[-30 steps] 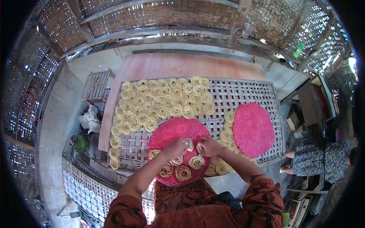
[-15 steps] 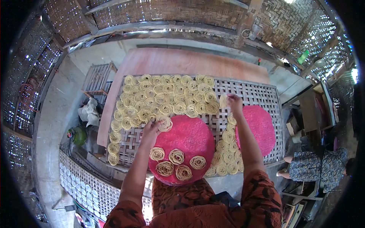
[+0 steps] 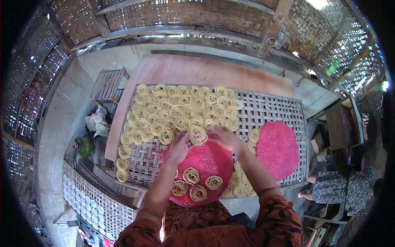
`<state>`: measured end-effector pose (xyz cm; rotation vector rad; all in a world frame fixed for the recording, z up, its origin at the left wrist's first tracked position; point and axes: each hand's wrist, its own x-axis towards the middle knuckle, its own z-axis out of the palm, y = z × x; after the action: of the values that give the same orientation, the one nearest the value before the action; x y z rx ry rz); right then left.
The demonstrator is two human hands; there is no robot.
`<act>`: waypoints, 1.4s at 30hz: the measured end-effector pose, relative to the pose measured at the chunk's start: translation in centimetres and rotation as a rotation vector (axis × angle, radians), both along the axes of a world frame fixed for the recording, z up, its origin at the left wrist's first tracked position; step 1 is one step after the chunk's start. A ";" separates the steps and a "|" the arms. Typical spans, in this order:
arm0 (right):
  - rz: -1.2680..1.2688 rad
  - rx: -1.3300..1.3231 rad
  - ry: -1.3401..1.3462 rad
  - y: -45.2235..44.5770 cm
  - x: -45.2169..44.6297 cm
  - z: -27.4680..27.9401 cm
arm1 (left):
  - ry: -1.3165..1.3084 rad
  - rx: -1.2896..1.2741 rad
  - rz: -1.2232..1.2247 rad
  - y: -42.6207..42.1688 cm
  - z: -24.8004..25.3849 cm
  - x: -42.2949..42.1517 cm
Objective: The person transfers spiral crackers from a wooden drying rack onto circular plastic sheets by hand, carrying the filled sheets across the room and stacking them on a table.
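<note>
Five round, pale-yellow noodle nests [image 3: 191,175] sit on the nearer of two flat, round pink discs [image 3: 212,160]. One half-curled left hand [image 3: 180,149] holds another nest [image 3: 197,135] by its far edge. One blurry right hand [image 3: 224,138] is close; I can't tell its grip.

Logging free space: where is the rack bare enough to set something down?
The rack is bare beyond the right pink disc, right of the main nests; a smaller patch lies between the left nest column and left disc. Crowded: far left corner.
</note>
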<state>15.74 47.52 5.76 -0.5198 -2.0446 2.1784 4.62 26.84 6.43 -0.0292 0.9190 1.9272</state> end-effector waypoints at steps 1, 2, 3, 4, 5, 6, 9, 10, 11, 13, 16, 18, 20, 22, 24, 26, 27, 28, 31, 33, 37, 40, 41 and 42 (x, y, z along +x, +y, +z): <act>0.063 -0.085 0.038 -1.3 0.5 0.4 | 0.042 -0.019 -0.031 0.6 -0.8 0.3; -0.044 -0.234 -0.052 -2.0 0.7 1.2 | 0.088 -0.037 -0.061 1.1 -0.3 0.6; -0.151 -0.384 -0.140 -2.0 1.0 1.7 | 0.091 -0.032 -0.073 1.4 0.3 0.9; -0.182 -0.304 -0.076 -0.3 1.7 0.6 | 0.176 -0.094 -0.118 1.2 0.8 1.4; -0.208 -0.268 0.071 1.7 2.5 -0.1 | 0.262 -0.157 -0.159 1.1 1.5 1.9; -0.232 -0.233 0.218 3.7 3.1 -0.4 | 0.359 -0.153 -0.208 0.5 1.2 1.9; -0.609 0.272 0.143 10.1 4.2 -1.6 | 0.506 -0.255 -0.250 -1.5 0.8 1.7; -0.684 0.298 0.193 12.5 4.4 -3.7 | 0.506 -0.256 -0.250 -2.2 0.4 1.5; -0.683 0.297 0.192 13.9 4.4 -4.0 | 0.558 -0.295 -0.255 -3.0 -0.2 1.3; -0.797 0.491 0.065 15.9 3.9 -4.1 | 0.609 -0.336 -0.257 -4.6 -0.8 1.1; -0.850 0.291 0.143 16.4 2.0 -2.3 | 0.713 -0.380 -0.222 -7.0 -0.5 1.0; -0.817 0.116 0.152 18.2 0.5 -3.9 | 0.721 -0.455 -0.152 -8.7 -0.5 0.7; -0.805 0.082 0.038 21.7 -1.2 -9.9 | 0.724 -0.493 -0.109 -10.7 -1.4 0.4; -0.744 0.516 -0.279 20.5 -2.1 -9.4 | 0.769 -0.576 -0.060 -12.4 -1.7 0.2; -0.744 0.875 -0.451 19.9 -3.1 -10.4 | 0.856 -0.641 -0.059 -13.8 -1.3 0.4; -0.771 0.906 -0.432 20.0 -3.9 -10.7 | 0.962 -0.684 -0.040 -15.1 -2.0 0.6; -0.813 0.944 -0.413 19.9 -3.9 -10.7 | 0.955 -0.692 -0.036 -15.4 -1.5 0.9; -0.807 0.888 -0.442 17.6 -3.8 -7.3 | 0.961 -0.785 -0.101 -15.3 -0.5 1.2; -0.895 0.881 -0.369 18.2 -3.7 -8.2 | 0.981 -0.790 -0.138 -15.4 -1.7 1.6; -0.829 0.827 -0.337 19.6 -3.1 -9.1 | 0.994 -0.709 -0.107 -15.0 -1.8 1.7; -0.812 0.917 -0.297 17.1 -2.5 -2.7 | 1.000 -0.666 -0.089 -13.3 -1.5 2.5; -0.594 0.970 -0.040 13.8 -0.3 0.6 | 0.970 -0.633 -0.120 -11.7 -0.2 3.1; -0.580 0.964 -0.050 11.7 0.6 2.1 | 0.939 -0.613 -0.131 -11.4 0.3 3.6; -0.426 0.881 -0.092 9.4 1.4 4.1 | 0.707 -0.427 -0.070 -10.8 -0.8 3.9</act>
<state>17.11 56.88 9.84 -0.8149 -2.3685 0.9019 8.49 16.00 5.67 0.4528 1.7606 1.6510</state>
